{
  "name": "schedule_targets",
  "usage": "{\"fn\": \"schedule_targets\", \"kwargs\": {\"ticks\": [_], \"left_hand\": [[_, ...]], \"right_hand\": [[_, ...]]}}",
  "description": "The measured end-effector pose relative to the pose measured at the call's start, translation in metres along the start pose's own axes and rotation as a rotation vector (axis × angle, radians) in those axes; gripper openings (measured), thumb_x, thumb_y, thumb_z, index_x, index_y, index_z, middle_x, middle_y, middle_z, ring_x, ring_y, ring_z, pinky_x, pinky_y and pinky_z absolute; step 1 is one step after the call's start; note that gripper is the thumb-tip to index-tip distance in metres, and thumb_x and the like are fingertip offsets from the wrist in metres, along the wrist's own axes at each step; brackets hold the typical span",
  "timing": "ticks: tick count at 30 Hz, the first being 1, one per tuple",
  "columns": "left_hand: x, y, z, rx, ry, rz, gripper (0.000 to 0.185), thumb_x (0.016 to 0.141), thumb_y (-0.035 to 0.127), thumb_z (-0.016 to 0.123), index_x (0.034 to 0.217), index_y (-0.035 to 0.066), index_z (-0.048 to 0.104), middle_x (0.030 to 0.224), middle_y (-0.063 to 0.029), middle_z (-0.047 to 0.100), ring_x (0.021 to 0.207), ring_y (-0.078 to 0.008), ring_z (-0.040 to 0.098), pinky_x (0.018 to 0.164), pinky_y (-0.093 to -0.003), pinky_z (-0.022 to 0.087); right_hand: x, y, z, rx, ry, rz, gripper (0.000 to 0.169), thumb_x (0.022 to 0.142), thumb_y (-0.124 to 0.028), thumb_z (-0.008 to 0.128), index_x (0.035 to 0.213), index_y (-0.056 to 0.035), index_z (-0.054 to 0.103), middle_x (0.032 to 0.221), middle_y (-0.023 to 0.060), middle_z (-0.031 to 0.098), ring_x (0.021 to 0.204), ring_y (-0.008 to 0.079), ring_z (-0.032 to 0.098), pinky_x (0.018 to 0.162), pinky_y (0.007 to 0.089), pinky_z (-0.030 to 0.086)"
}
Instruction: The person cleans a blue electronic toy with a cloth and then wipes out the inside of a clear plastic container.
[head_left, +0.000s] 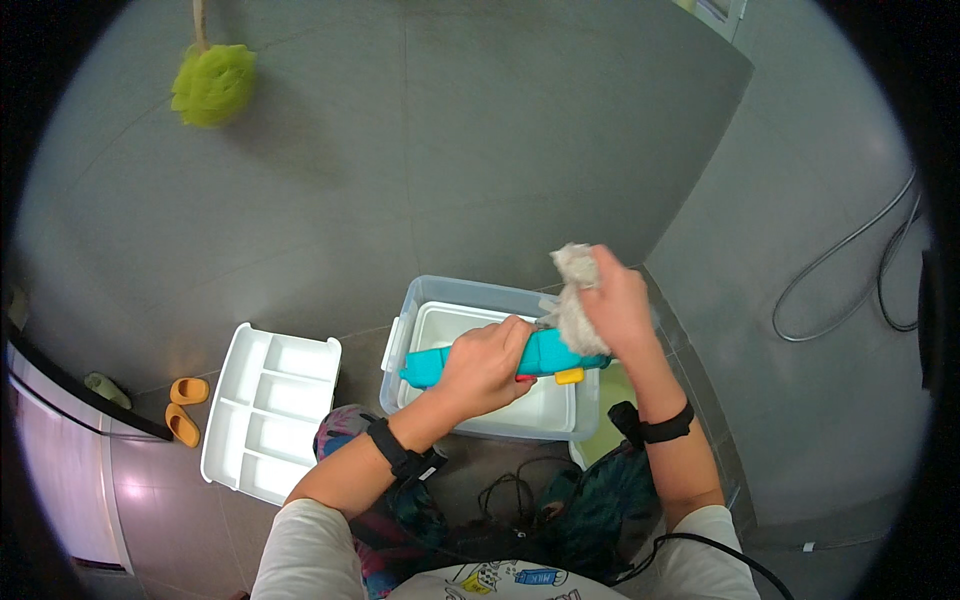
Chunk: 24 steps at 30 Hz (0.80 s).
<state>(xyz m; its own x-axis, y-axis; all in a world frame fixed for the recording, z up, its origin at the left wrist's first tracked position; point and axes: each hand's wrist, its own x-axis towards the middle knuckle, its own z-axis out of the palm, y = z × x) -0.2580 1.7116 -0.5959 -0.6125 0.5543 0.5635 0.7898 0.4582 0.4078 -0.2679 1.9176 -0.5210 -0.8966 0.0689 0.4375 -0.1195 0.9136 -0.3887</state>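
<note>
My left hand (486, 361) grips a turquoise plastic object (544, 354) that has red and yellow parts on its lower side. What kind of object it is, I cannot tell. A crumpled whitish cloth (581, 319) is bunched in my right hand (621, 304), its lower end against the object's right part. Both hands are above a clear plastic storage box (491, 433) with a pale handle on its left side. Inside that box sits a white tray (487, 311), partly covered by my left hand and the turquoise object.
A white compartment tray (251, 405) stands on the floor at left, near yellow slippers (182, 421). A pale green basin (613, 405) is partly hidden beside the box. A green bath puff (215, 84) hangs above; a shower hose (832, 255) loops along the right wall.
</note>
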Motion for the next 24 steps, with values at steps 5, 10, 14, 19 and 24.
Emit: {"fn": "schedule_targets", "kwargs": {"ticks": [5,10,14,19,24], "left_hand": [[0.001,0.001,-0.013,-0.014,0.089,-0.159,0.063,0.064,0.026,0.085,0.113,0.008,0.050,0.094,-0.0136,0.062,0.083,-0.0358,0.066,0.068,-0.0443,0.052],[0.003,0.005,-0.014,-0.069,0.116,-0.231,0.063,0.065,0.028,0.085,0.114,0.008,0.051,0.098,-0.0148,0.063,0.085,-0.0376,0.066,0.068,-0.0455,0.052],[0.004,0.008,-0.012,-0.055,0.070,-0.231,0.065,0.065,0.031,0.086,0.115,0.007,0.051,0.097,-0.0161,0.064,0.086,-0.0383,0.066,0.070,-0.0457,0.053],[0.000,-0.002,-0.006,0.015,0.190,-0.243,0.063,0.066,0.029,0.084,0.114,0.006,0.051,0.093,-0.0154,0.064,0.081,-0.0371,0.066,0.067,-0.0447,0.052],[0.004,0.007,-0.018,-0.098,0.108,-0.336,0.076,0.064,0.042,0.088,0.120,0.006,0.051,0.100,-0.0186,0.067,0.089,-0.0379,0.068,0.075,-0.0436,0.054]], "right_hand": [[-0.017,-0.007,-0.020,0.641,-0.005,0.034,0.034,0.094,-0.018,0.061,0.125,-0.0037,0.059,0.107,0.0180,0.070,0.097,0.0356,0.069,0.086,0.0420,0.053],[-0.027,-0.029,-0.013,0.176,0.098,-0.394,0.031,0.097,-0.024,0.058,0.121,-0.0048,0.061,0.104,0.0217,0.065,0.099,0.0411,0.063,0.087,0.0449,0.050],[-0.016,-0.021,-0.012,0.365,-0.020,0.021,0.031,0.096,-0.024,0.059,0.117,-0.0028,0.061,0.108,0.0232,0.063,0.104,0.0417,0.060,0.090,0.0457,0.049],[-0.039,-0.061,0.004,-0.196,0.193,-0.455,0.047,0.079,-0.017,0.070,0.124,-0.0077,0.058,0.114,0.0170,0.064,0.115,0.0339,0.057,0.090,0.0410,0.051],[0.003,-0.030,0.004,0.119,0.021,-0.004,0.040,0.083,-0.018,0.069,0.120,-0.0042,0.063,0.108,0.0184,0.068,0.102,0.0341,0.065,0.086,0.0382,0.052]]}}
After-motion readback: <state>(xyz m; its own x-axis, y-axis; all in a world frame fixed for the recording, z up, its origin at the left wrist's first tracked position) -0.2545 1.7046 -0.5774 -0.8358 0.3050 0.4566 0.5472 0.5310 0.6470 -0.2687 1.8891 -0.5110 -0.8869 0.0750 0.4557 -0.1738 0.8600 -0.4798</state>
